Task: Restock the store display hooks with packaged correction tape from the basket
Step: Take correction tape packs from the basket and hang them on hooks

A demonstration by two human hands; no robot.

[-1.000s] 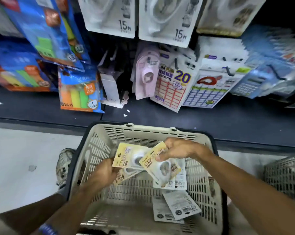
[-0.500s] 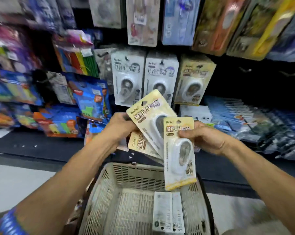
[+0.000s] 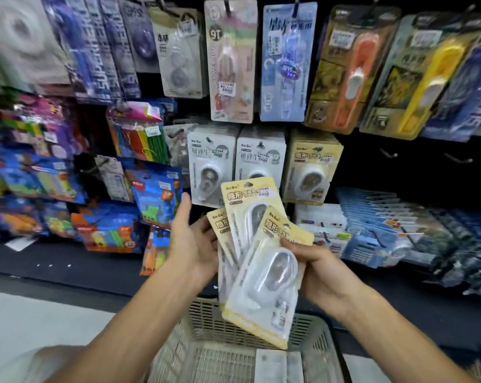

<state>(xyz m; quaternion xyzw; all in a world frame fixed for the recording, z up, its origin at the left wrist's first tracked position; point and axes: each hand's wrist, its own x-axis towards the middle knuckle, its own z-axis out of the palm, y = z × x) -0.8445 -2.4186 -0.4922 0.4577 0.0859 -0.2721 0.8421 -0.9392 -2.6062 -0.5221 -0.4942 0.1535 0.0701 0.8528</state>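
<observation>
Both hands are raised above the basket (image 3: 234,355). Fanned yellow packs (image 3: 235,217) are gripped by the left hand (image 3: 195,244); the front pack (image 3: 264,283) is pinched by the right hand (image 3: 316,269).

The beige slotted plastic basket (image 3: 242,352) is cut off by the bottom edge; white packets (image 3: 278,364) inside it are too blurred to read, and hanging packs left of it smear.

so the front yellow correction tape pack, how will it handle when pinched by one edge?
The front yellow pack is a flat card with a clear blister, so probably stiff enough not to droop. Likely light: the right hand holds it by the edge alone. The glossy blister may be slippery; the card edge looks safer.
</observation>
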